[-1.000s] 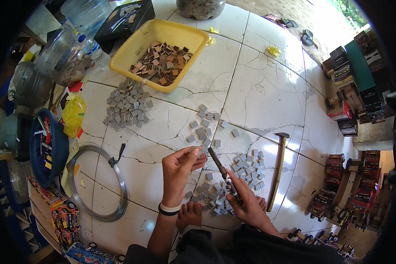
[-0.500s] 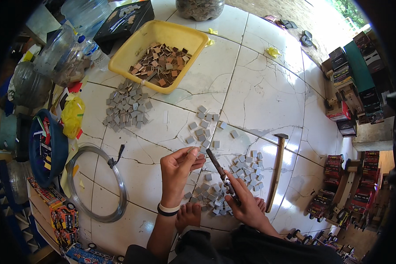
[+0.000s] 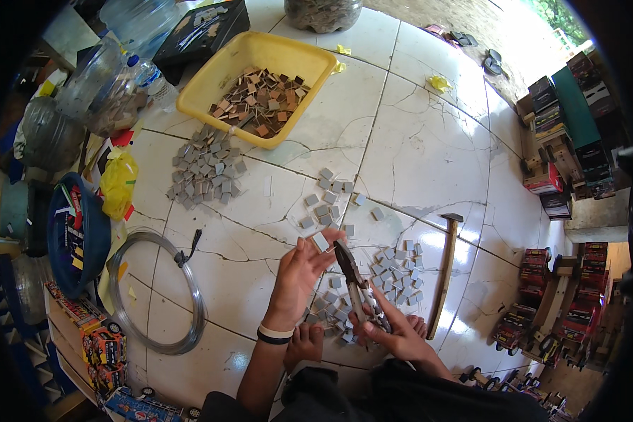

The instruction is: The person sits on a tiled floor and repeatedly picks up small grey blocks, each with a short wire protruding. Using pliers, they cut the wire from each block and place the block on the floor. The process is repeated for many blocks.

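My left hand [image 3: 299, 278] holds a small grey square piece [image 3: 321, 242] at its fingertips, lifted over the white tiled floor [image 3: 415, 141]. My right hand [image 3: 394, 330] grips the handles of a pair of pliers [image 3: 355, 281], whose jaws point up toward the piece and sit just right of it. Under both hands lie several loose grey squares [image 3: 397, 271]. My bare foot [image 3: 304, 346] rests between my forearms.
A hammer [image 3: 444, 271] lies right of the pliers. A yellow tray [image 3: 260, 84] of brown squares stands at the back, a grey pile [image 3: 204, 172] left of centre, a wire coil [image 3: 158, 292] at the left. Toy trucks [image 3: 577, 295] line the right edge.
My left hand has opened slightly and lifted the grey square higher at its fingertips. The pliers have tilted a little closer to it.
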